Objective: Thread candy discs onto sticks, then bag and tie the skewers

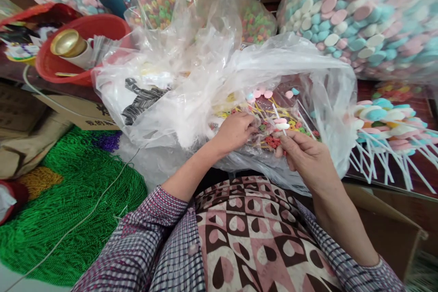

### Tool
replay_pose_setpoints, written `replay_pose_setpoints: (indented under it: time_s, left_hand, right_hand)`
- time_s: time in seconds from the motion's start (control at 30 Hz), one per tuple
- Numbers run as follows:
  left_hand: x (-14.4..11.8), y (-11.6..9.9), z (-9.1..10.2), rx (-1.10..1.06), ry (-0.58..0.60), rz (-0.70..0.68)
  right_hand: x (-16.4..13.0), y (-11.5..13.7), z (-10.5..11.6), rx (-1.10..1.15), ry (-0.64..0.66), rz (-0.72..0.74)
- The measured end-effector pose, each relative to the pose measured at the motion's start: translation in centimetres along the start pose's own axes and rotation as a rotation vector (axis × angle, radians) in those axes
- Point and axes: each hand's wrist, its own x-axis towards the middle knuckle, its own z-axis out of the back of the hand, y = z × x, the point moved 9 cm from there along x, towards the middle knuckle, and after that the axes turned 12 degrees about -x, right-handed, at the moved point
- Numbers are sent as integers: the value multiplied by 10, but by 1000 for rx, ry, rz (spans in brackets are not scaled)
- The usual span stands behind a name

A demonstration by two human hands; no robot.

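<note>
My right hand pinches a white stick threaded with pink and white marshmallow-like pieces. To its left, my left hand is low over small colourful rings, its fingers bent together; whatever they grip is hidden. Red, yellow and green rings lie just between the two hands, among yellow sticks. A few loose pink and blue pieces are behind them. A crumpled clear plastic bag surrounds this spot.
At right, finished-looking sticks with stacked pieces lie in a pile by the table edge. Large bags of pastel pieces and coloured rings stand behind. A red basin holds a gold bowl. Green strands spread at lower left.
</note>
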Motion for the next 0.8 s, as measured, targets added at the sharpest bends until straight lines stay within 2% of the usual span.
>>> replay_pose_setpoints:
  time_s: [0.2, 0.33, 0.5, 0.57, 0.7, 0.8]
  left_hand:
    - [2, -4, -5, 144, 4, -46]
    - [2, -1, -4, 66, -7, -14]
    - [-7, 9, 22, -151, -155, 40]
    - [-12, 18, 35, -89, -207, 98]
    - [-15, 31, 48, 139, -223, 166]
    - [-11, 31, 51, 115, -239, 143]
  right_hand:
    - [0, 1, -1, 5, -7, 15]
    - [-1, -4, 1, 27, -19, 26]
    - [-3, -5, 0, 2, -9, 23]
    - [-2, -3, -1, -30, -1, 13]
    - [3, 6, -9, -167, 69, 60]
    - [10, 10, -24, -276, 197, 100]
